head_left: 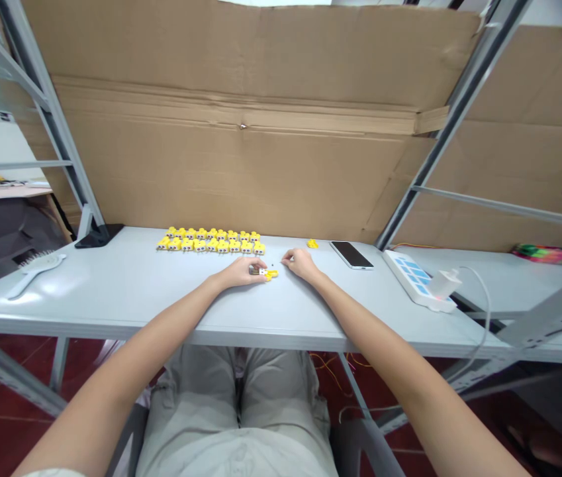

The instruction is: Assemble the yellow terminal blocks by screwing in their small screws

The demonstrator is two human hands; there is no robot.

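Note:
My left hand point(239, 272) grips a small yellow figure point(271, 274) with a white part and a dark part, close above the table point(241, 318). To the right of it, my right hand point(300, 263) rests on the tabletop with thumb and forefinger pinched together; whatever may be between them is too small to make out. A tiny dark bit point(273, 265) lies between the two hands. Behind my left hand, several similar yellow figures point(211, 246) stand in two rows. A single yellow piece point(312, 244) lies beyond my right hand.
A phone point(351, 255) lies right of my right hand. Farther right is a power strip point(414, 278) with a white plug point(443, 285) and cable. A hairbrush point(40, 266) lies at the far left. Cardboard point(241, 172) walls the back, between metal posts point(442, 132).

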